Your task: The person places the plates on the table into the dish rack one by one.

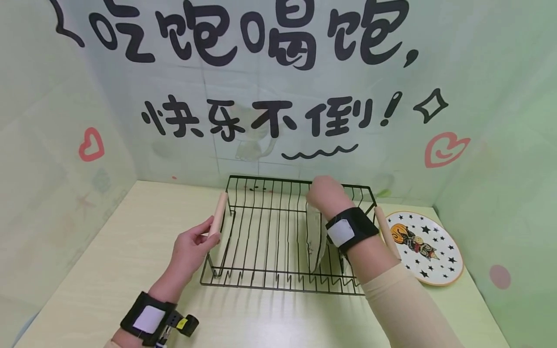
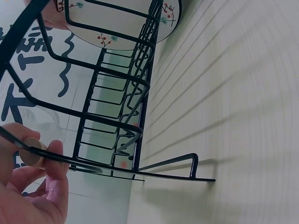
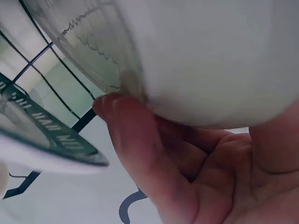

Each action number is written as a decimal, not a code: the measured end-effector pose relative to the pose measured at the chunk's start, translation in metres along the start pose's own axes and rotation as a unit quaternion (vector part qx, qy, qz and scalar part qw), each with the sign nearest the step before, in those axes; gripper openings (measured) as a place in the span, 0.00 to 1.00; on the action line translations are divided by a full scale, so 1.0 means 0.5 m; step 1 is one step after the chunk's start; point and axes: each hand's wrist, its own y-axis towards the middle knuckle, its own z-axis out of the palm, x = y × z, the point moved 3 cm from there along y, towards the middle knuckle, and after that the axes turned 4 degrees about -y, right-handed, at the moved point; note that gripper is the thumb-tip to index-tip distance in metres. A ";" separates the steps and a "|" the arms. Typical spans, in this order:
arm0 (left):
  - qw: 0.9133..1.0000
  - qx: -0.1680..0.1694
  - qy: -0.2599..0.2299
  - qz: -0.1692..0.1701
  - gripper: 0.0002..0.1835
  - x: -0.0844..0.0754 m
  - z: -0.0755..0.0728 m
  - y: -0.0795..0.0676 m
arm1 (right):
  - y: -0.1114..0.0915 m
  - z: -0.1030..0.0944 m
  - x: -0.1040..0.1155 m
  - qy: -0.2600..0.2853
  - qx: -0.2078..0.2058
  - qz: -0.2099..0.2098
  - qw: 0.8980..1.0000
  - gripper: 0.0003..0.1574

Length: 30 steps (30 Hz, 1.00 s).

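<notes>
A black wire dish rack (image 1: 270, 210) with wooden handles stands on the table by the back wall. My left hand (image 1: 190, 249) grips its left wooden handle (image 1: 219, 212), thumb and fingers round the wood in the left wrist view. At the rack's right part, my right hand (image 1: 327, 193) pinches the upper rim of a white plate (image 1: 314, 241) standing on edge between the wires. Red berry sprigs decorate this plate's face in the left wrist view. Beside it, in the right wrist view, is another plate (image 3: 51, 135) with a green, lettered rim, largely hidden by my right arm in the head view.
A round white plate (image 1: 435, 261) with black stars and an orange rim lies flat on the table, right of the rack. The rack's right wooden handle (image 1: 386, 229) is close to it. A printed cloth wall (image 1: 261, 159) rises directly behind the rack.
</notes>
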 end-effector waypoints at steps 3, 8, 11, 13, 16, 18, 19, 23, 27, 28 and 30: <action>1.000 0.001 0.002 0.000 0.30 0.002 -0.001 0.000 | -0.002 0.000 -0.006 -0.015 -0.002 -0.007 1.000 0.19; 1.000 -0.003 0.000 -0.004 0.30 0.004 -0.006 0.001 | 0.001 0.003 -0.012 -0.029 -0.012 -0.022 0.999 0.21; 1.000 -0.001 0.000 -0.006 0.30 0.004 -0.006 0.000 | 0.003 0.004 -0.012 -0.033 -0.018 -0.027 0.999 0.20; 1.000 -0.001 0.003 -0.006 0.30 0.004 -0.007 0.000 | 0.003 0.004 -0.007 -0.042 -0.022 -0.036 0.998 0.20; 1.000 -0.003 0.004 0.000 0.31 0.003 -0.007 0.000 | 0.002 0.005 0.003 -0.046 -0.028 -0.048 0.997 0.19; 1.000 -0.004 -0.001 0.002 0.30 0.002 -0.007 0.001 | 0.002 0.006 0.011 -0.048 -0.031 -0.050 0.997 0.20; 1.000 -0.002 -0.004 0.001 0.30 0.002 -0.007 0.001 | 0.001 0.006 0.014 -0.042 -0.032 -0.047 0.997 0.19; 1.000 -0.004 -0.007 -0.003 0.30 0.002 -0.005 0.001 | 0.000 0.009 0.026 -0.032 -0.036 -0.035 0.998 0.19; 1.000 -0.002 -0.011 0.000 0.29 0.001 -0.003 0.001 | -0.004 0.012 0.038 -0.025 -0.053 -0.041 0.997 0.21; 1.000 -0.002 -0.012 0.000 0.29 0.002 -0.003 0.002 | -0.005 0.013 0.039 -0.027 -0.056 -0.041 0.997 0.21; 1.000 -0.002 -0.014 -0.001 0.29 0.004 -0.001 0.003 | -0.006 0.014 0.037 -0.021 -0.055 -0.040 0.997 0.21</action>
